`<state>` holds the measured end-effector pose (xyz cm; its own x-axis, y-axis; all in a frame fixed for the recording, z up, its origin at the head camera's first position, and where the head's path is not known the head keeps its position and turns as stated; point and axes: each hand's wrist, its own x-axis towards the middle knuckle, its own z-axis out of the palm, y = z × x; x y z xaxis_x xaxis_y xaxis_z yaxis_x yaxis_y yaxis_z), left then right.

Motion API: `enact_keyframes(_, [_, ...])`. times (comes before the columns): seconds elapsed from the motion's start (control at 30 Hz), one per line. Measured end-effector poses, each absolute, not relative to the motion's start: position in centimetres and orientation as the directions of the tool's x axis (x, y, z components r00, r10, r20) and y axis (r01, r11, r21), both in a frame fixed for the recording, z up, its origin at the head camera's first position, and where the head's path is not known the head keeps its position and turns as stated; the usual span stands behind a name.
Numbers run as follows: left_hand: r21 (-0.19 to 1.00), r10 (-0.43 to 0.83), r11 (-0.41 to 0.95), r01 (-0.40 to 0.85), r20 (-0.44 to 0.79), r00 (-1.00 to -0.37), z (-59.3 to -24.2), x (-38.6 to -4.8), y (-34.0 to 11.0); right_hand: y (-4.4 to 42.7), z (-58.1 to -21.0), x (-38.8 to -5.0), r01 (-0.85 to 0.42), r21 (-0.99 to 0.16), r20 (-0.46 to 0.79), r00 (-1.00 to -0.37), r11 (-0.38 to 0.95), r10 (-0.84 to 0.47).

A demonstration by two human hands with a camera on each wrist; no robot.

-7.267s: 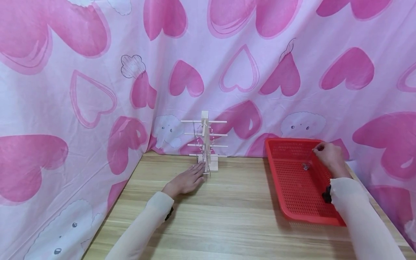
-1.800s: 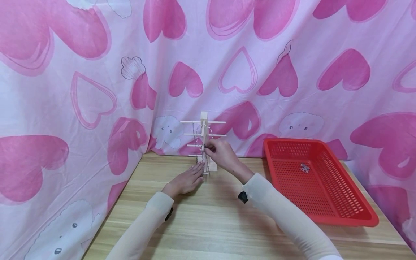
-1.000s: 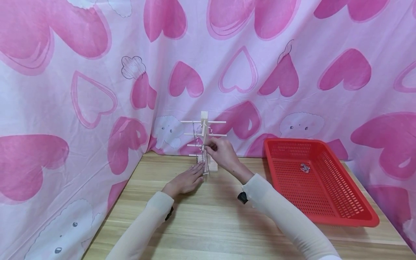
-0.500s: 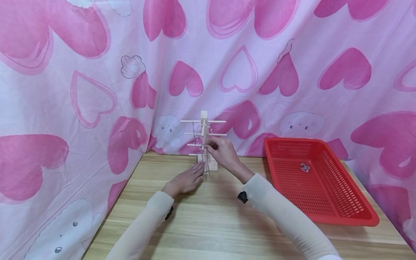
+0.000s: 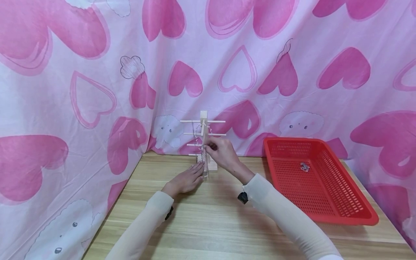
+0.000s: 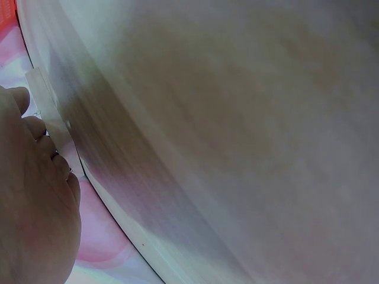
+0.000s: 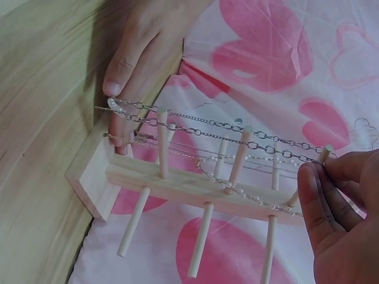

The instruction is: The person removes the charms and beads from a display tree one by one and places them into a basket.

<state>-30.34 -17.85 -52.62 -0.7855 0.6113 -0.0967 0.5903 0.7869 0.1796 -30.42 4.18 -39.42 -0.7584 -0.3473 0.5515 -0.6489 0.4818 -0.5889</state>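
Observation:
A pale wooden jewelry stand (image 5: 203, 115) with rows of pegs stands at the back of the table. My right hand (image 5: 221, 151) is at its front, thumb and index finger pinching a silver chain necklace (image 7: 172, 126) by a peg tip (image 7: 328, 151). The chain's two strands hang down to white beads (image 7: 113, 105) near the base. My left hand (image 5: 186, 179) lies with extended fingers against the base (image 7: 89, 177); part of those fingers is hidden. A pearl necklace (image 7: 240, 192) and thinner chains hang on other pegs. In the left wrist view, my left hand (image 6: 35, 195) shows at the edge.
A red plastic basket (image 5: 344, 219) stands to the right, holding a small silvery heap of jewelry (image 5: 304, 167). The wooden tabletop (image 5: 208, 224) spreads in front of the stand. A pink heart-patterned cloth (image 5: 260, 108) hangs close behind and along the left side.
My right hand came from the basket to the stand, bringing the chain necklace. Over the last second, both hands stay nearly still while the chain's lower end shifts slightly. My left hand stays at the base.

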Motion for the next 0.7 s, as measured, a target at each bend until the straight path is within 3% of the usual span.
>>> enact_keyframes(0.7, [0.204, 0.616, 0.779, 0.593, -0.071, -0.785, -53.1, -30.6, -18.0, 4.5, -38.4, -29.3, -0.691, -0.576, 0.579, -0.722, 0.436, -0.378])
